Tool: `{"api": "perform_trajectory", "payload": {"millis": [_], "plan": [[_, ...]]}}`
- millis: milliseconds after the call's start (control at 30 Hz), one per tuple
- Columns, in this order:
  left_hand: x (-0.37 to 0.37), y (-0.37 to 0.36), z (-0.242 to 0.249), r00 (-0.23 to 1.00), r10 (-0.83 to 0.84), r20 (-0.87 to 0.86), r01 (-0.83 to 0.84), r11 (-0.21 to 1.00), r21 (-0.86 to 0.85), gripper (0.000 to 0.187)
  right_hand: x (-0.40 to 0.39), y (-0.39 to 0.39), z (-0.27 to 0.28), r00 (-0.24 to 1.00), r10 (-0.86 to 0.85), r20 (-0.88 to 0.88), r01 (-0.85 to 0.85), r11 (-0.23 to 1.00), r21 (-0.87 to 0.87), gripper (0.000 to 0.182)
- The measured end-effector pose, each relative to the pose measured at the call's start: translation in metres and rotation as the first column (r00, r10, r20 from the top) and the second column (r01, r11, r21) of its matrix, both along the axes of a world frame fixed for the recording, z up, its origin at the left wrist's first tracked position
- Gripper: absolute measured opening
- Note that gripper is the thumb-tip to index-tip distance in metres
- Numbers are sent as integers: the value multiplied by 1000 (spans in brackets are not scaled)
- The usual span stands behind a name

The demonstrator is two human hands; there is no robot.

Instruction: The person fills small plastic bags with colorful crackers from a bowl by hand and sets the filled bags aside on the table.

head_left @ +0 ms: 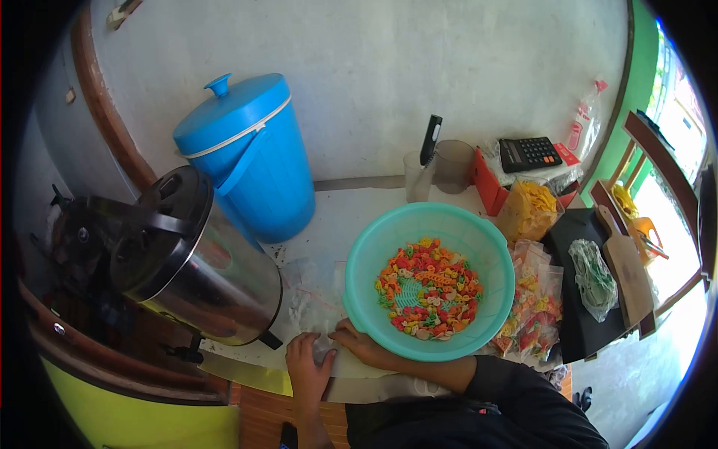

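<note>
Clear plastic bag between left hand and right hand, fingers bent, can't tell if gripping, turquoise colander right of fingers

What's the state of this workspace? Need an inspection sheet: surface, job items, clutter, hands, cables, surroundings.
Surface: white tabletop, dark specks near the steel container.
Job items: green basin holding colorful pieces; clear plastic left of it; filled bags at its right.
Clutter: blue lidded container and the steel one at left; calculator atop a red box; cutting board at far right.
Hands: left and right close together at the plastic by the table's near edge; grip unclear.
Cables: nothing seen.
Surroundings: pale wall behind, bright opening at right.
</note>
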State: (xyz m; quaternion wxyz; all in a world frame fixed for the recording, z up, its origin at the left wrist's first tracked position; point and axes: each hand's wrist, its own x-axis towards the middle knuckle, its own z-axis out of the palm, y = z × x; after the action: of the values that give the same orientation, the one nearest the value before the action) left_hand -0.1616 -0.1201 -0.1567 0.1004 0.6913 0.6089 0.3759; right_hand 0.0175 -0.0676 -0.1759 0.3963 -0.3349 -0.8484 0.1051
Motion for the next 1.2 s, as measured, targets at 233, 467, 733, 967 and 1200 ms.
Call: {"api": "perform_trajectory", "payload": {"millis": [233, 467, 733, 967, 1200], "plan": [[21, 3, 12, 984, 57, -167, -70, 995, -77, 32, 2, 3, -12, 981, 41, -191, -101, 943, -318, 34], [15, 4, -2, 990, 92, -109, -91, 996, 15, 11, 5, -2, -8, 984, -34, -174, 40, 999, 35, 26], [15, 3, -1, 975, 120, 190, -129, 991, 35, 3, -2, 1, -17, 943, 91, -321, -166, 963, -214, 30], [5, -1, -6, 890, -35, 454, -122, 942, 312, 48, 1, -44, 44, 978, 205, 35, -208, 968, 142, 20], [22, 7, 49, 924, -242, 297, 62, 860, 507, 60, 58, -54, 133, 981, 161, 109, -169, 983, 66, 22]]}}
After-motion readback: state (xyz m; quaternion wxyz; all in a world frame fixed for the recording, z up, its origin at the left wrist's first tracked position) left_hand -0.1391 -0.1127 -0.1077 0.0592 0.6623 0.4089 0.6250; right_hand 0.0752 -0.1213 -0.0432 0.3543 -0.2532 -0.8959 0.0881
